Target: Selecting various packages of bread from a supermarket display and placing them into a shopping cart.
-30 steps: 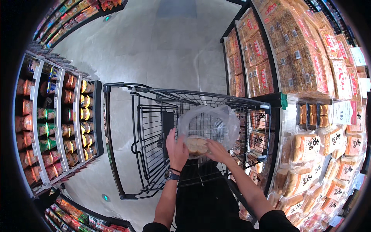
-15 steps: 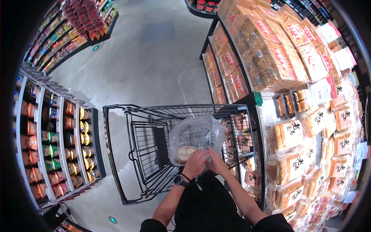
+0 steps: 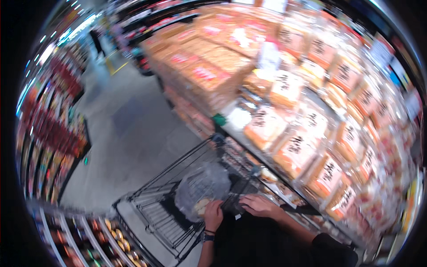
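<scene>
A clear plastic bag lies spread in the black wire shopping cart, with a pale bread roll at its near side. My left hand closes on the near edge of the bag, right beside the roll. To the right, my right hand is apart from the bag, its fingers stretched to the left over something dark at the cart's near right side. I see nothing held in it, though blur softens the fingertips.
Packaged sliced bread covers a slanted stand to the right. Large wrapped packs are stacked beyond it. Grey floor runs ahead to a distant person. Stocked shelves line the left side.
The view has swung to the right and up, showing more of the bread stand and aisle. My right hand has left the bag's edge and moved right; my left hand stays at the bag.
</scene>
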Demonstrator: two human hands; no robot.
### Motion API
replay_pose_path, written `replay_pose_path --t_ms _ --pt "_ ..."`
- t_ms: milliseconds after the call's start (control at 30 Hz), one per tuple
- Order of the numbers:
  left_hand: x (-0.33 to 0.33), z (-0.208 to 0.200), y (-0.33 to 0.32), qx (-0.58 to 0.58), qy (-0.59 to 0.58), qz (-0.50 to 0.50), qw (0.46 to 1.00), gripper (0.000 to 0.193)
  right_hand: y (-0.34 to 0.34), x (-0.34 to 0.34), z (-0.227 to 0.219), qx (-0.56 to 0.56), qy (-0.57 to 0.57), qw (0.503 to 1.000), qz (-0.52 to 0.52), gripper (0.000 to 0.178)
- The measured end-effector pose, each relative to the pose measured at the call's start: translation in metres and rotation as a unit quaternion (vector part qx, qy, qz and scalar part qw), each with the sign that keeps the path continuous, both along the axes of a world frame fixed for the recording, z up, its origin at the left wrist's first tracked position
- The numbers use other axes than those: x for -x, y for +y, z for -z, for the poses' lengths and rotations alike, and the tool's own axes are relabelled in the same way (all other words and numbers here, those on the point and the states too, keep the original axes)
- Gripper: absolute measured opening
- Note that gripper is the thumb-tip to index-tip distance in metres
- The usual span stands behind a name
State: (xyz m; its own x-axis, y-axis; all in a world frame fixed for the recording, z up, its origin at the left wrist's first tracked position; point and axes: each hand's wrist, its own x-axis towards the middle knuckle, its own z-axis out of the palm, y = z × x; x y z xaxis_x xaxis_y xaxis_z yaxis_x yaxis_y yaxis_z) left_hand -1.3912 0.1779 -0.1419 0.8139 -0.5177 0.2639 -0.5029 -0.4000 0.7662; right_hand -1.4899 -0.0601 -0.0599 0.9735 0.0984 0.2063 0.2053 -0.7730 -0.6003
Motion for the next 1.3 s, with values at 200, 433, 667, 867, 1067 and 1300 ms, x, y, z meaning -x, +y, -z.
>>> replay_pose_path --t_ms 200,433,667,867,1067,1300 --pt "0.016 0.004 -0.044 -0.007 0.048 0.051 0.997 0.029 -0.077 0.043 -0.139 -0.032 0.015 0.992 0.124 0.024" --pt "0.012 -0.039 -0.115 0.0 0.081 0.112 0.99 0.03 -0.174 0.115 -0.193 0.013 -0.013 0.93 0.366 0.02" --pt "0.025 -0.043 -0.166 0.032 0.249 0.098 0.963 0.025 -0.26 0.13 -0.198 0.074 -0.015 0.906 0.417 0.024" --pt "0.042 -0.073 -0.228 0.128 0.471 0.177 0.855 0.051 -0.343 0.062 -0.157 0.062 -0.003 0.941 0.332 0.035" --pt "0.058 -0.1 -0.261 0.152 0.542 0.184 0.806 0.07 -0.374 -0.021 -0.134 0.171 0.254 0.901 0.306 0.037" --pt "0.06 -0.099 -0.267 0.212 0.575 0.167 0.772 0.071 -0.383 -0.034 -0.103 0.273 0.188 0.864 0.379 0.036"
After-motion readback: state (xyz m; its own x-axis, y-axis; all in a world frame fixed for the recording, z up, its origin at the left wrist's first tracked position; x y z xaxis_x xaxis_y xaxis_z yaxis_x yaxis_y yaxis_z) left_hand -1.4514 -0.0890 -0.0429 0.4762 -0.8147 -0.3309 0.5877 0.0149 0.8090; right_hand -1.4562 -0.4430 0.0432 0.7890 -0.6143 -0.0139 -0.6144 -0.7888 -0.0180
